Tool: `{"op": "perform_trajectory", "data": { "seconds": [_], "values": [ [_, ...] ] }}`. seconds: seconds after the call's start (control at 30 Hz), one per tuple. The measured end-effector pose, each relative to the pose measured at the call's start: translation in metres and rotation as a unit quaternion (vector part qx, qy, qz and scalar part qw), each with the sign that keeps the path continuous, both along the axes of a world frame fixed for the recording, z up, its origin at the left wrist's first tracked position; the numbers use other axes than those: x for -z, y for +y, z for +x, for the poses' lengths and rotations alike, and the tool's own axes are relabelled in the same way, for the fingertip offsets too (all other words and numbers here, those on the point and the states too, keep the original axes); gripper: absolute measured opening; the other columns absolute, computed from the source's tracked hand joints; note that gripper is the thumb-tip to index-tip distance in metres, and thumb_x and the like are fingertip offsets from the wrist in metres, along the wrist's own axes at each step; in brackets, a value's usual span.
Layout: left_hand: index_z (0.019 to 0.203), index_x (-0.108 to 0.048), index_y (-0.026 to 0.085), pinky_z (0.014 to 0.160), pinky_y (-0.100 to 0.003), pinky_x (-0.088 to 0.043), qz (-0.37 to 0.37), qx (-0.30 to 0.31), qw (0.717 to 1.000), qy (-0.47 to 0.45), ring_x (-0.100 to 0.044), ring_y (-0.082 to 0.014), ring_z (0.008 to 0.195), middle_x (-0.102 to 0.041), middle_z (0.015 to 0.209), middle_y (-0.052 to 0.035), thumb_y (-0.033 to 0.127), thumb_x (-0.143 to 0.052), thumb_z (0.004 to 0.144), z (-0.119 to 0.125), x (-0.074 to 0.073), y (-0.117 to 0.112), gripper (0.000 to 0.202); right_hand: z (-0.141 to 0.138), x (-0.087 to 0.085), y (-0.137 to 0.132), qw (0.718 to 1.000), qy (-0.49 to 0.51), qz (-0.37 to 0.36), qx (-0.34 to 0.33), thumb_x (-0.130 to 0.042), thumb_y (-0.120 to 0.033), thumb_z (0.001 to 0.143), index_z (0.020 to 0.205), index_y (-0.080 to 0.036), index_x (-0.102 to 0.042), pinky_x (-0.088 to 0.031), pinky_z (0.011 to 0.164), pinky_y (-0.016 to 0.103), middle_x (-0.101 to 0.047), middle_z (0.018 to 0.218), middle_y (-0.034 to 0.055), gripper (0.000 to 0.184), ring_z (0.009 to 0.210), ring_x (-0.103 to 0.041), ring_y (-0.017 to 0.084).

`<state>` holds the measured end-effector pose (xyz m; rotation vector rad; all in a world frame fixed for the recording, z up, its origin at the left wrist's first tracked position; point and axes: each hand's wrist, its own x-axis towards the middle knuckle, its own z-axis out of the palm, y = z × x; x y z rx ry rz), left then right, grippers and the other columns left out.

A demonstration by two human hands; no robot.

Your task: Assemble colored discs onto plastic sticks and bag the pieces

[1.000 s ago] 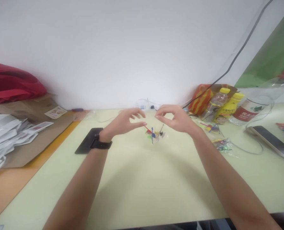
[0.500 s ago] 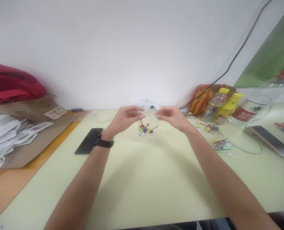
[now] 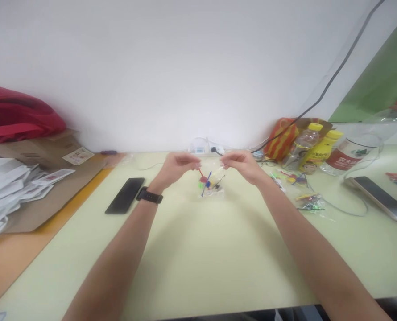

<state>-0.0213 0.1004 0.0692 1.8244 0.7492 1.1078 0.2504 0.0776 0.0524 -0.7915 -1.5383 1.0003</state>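
A small clear plastic bag [image 3: 212, 194] hangs above the table between my hands. Inside it are colourful plastic pieces with thin stems: a red one [image 3: 203, 179], a blue one [image 3: 208, 183], and bits of green, yellow and black. My left hand [image 3: 179, 168], with a black watch [image 3: 149, 195] on its wrist, pinches the bag's upper left corner. Closed in a similar pinch, my right hand [image 3: 243, 165] grips the upper right corner. Parts of the bag's top edge are hidden by my fingertips.
A black phone [image 3: 125, 196] lies left of my left wrist. At the right are small bags of colourful pieces [image 3: 309, 201], a yellow bottle [image 3: 319, 154], a large water bottle [image 3: 349, 154] and another phone [image 3: 377, 198]. White packets [image 3: 7, 191] are heaped on cardboard at left.
The bag has shifted slightly right and toward me, and its contents show more sharply. Both hands are still pinching its top.
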Motion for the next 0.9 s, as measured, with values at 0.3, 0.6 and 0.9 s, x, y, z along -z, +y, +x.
{"op": "perform_trajectory", "data": {
  "seconds": [0.3, 0.6, 0.9],
  "values": [
    [0.092, -0.082, 0.017, 0.088, -0.041, -0.059, -0.035, -0.024, 0.998, -0.036, -0.074, -0.0258, 0.091, -0.079, 0.094, -0.0118, 0.042, -0.08, 0.081, 0.006, 0.0, -0.004, 0.028, -0.002, -0.008, -0.005, 1.0, 0.015, -0.017, 0.008, -0.081, -0.048, 0.079, 0.085, -0.021, -0.082, -0.055, 0.082, 0.038, -0.075, 0.081, 0.0061, 0.028, 0.079, -0.067, 0.02],
    [0.103, -0.08, 0.016, 0.09, -0.043, -0.059, -0.018, -0.048, 0.999, -0.006, -0.076, -0.0261, 0.09, -0.081, 0.094, -0.0106, 0.047, -0.086, 0.074, 0.005, -0.002, -0.004, 0.043, -0.007, -0.015, -0.011, 0.999, -0.035, -0.004, 0.036, -0.088, -0.05, 0.07, 0.107, -0.02, -0.079, -0.057, 0.083, 0.039, -0.075, 0.085, 0.0046, 0.049, 0.079, -0.068, 0.02],
    [0.095, -0.082, 0.017, 0.094, -0.044, -0.058, -0.007, -0.027, 1.0, -0.011, -0.075, -0.0274, 0.095, -0.08, 0.099, -0.0118, 0.042, -0.087, 0.075, 0.001, -0.003, -0.004, 0.033, -0.007, -0.014, -0.009, 0.998, -0.022, 0.011, 0.055, -0.086, -0.039, 0.073, 0.089, -0.021, -0.082, -0.055, 0.081, 0.038, -0.077, 0.087, 0.0059, 0.025, 0.082, -0.067, 0.021]
  ]
}}
